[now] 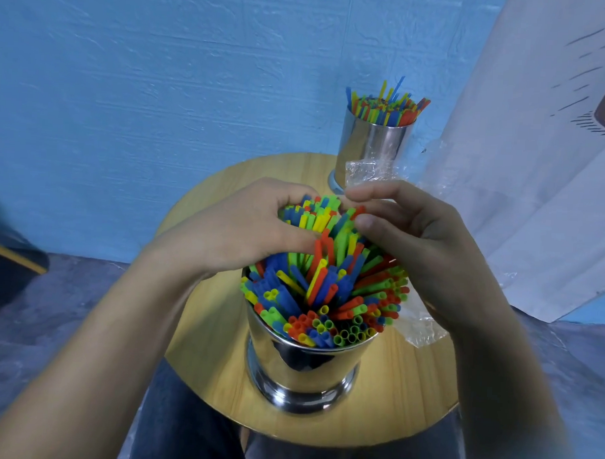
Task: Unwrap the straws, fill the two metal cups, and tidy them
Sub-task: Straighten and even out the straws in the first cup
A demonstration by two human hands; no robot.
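Straws (pixel 326 292) splayed in near metal cup (pixel 303 360) just below both grips, left grip (pixel 260 224) clenched round raised bundle, right grip (pixel 414 240) pinching tips beside it; risk, prob.: lopsided push w/ loose bundle tips cup or scatters straws over table (pixel 408 387).

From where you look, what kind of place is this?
Probably a room at home: a small round wooden table stands by a blue painted wall, with a white printed curtain at the right.
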